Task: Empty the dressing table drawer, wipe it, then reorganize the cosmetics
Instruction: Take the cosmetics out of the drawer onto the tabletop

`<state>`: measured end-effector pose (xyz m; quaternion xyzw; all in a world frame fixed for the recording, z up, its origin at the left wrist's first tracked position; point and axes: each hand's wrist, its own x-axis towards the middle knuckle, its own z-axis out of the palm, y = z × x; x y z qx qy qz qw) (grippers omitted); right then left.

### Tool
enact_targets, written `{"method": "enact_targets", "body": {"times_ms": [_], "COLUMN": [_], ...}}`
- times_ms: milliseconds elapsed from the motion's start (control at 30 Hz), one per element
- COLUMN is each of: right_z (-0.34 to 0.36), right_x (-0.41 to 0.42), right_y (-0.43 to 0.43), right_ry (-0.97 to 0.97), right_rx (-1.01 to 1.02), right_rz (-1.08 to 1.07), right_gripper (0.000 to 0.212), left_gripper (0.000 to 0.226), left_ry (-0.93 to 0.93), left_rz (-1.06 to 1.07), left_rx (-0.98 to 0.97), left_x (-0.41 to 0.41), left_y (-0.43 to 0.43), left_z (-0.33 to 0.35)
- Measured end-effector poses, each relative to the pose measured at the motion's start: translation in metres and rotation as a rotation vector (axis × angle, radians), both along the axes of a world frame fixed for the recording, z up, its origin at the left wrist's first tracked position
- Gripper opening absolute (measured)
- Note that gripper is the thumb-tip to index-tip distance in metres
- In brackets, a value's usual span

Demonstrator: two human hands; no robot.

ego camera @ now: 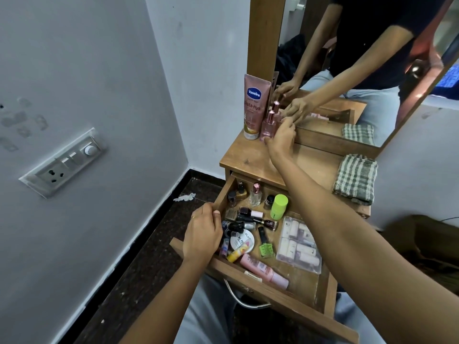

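While emptying appears to be in hand, the dressing table (248,155) holds the open drawer (275,295), crowded with cosmetics (242,242), whose left wall the left hand (203,234) grips, and the right hand (282,140) clasps a pink bottle (269,122) on the tabletop, next requiring release upright.

Wears a thin gold-coloured ring (193,216) at the base of one finger of the left hand (202,234) — short plain nail on the thumb beside it. Shows bare forearms behind the fingers of both the left and the right hand (282,140). Wears pale blue-grey trousers (198,314); reflected in the mirror (409,78) beyond the right fingertips, a dark short-sleeved top (367,33).
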<state>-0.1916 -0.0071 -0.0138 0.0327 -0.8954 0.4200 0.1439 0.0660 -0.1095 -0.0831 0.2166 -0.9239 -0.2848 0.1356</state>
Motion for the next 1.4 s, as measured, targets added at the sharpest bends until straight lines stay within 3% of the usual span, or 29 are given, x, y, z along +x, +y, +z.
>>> {"method": "enact_targets", "body": {"times_ms": [100,200,367,533,733,833,967,1133,1200,1300,1400], "right_z": [-0.007,-0.033,-0.073,-0.084,-0.088,-0.085,-0.087,-0.09,-0.092,-0.087,-0.048], "right_x": [0.039,0.087,0.113,0.12,0.133,0.136,0.136,0.136,0.135,0.134,0.122], "right_y": [0.012,0.029,0.038,0.026,0.013,0.011,0.013,0.015,0.018,0.024,0.032], "right_ry": [0.35,0.546,0.517,0.373,0.151,0.133,0.118,0.117,0.163,0.263,0.288], "right_rx": [-0.044,0.119,0.589,0.752,0.746,0.731,0.667,0.552,0.503,0.367,0.081], "right_rz": [0.073,0.337,0.452,0.351,0.306,0.339,0.368,0.433,0.483,0.537,0.472], "right_gripper": [0.026,0.014,0.028,0.04,0.049,0.042,0.051,0.043,0.049,0.041,0.024], "left_gripper": [0.023,0.024,0.024,0.025,0.027,0.027,0.028,0.029,0.028,0.027,0.024], "left_ry": [-0.004,-0.007,-0.007,-0.012,-0.02,-0.017,-0.012,-0.013,-0.012,-0.018,-0.005], "left_rz": [-0.006,-0.009,0.004,0.004,0.004,0.007,0.004,0.004,0.004,0.003,-0.005], "left_rx": [-0.007,-0.02,-0.032,-0.026,-0.035,-0.03,-0.027,-0.024,-0.024,-0.024,-0.008], "left_x": [-0.001,-0.003,-0.002,-0.002,-0.002,-0.002,-0.002,-0.001,-0.001,-0.001,0.0], "left_y": [0.0,0.0,0.0,0.0,0.001,0.001,0.002,0.002,0.002,0.001,0.0], "left_z": [-0.001,-0.003,-0.001,-0.001,0.0,0.0,0.0,0.002,0.002,0.001,0.0]}}
